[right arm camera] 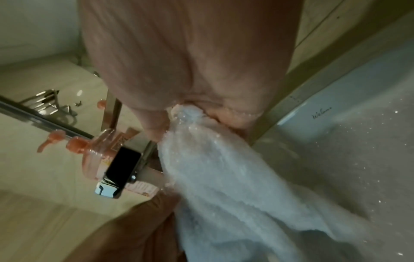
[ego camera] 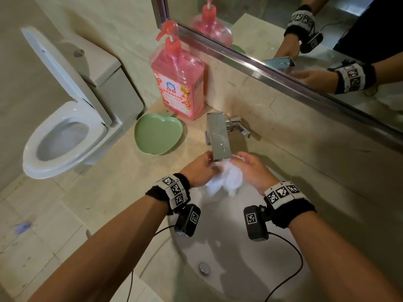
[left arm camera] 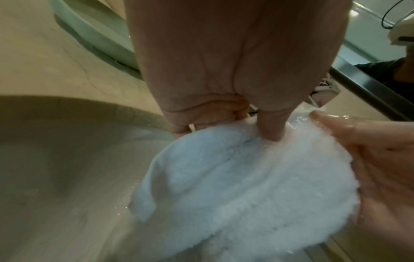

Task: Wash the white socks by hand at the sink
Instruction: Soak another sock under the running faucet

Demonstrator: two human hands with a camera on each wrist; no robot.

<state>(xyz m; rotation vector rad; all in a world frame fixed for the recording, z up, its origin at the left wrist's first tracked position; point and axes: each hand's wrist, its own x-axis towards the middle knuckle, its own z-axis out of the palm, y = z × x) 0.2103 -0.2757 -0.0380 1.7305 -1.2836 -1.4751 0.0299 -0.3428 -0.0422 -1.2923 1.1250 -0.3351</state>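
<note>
Both hands up under the tap: the left hand pinches the white socks with curled fingers, and the right hand clamps the other end, wet fabric bunched in its fist. The bundle hangs between them, just below the faucet spout, over the sink basin, open bowl beneath.

Fluffy cloth socks; seemingly polished-metal faucet.
</note>
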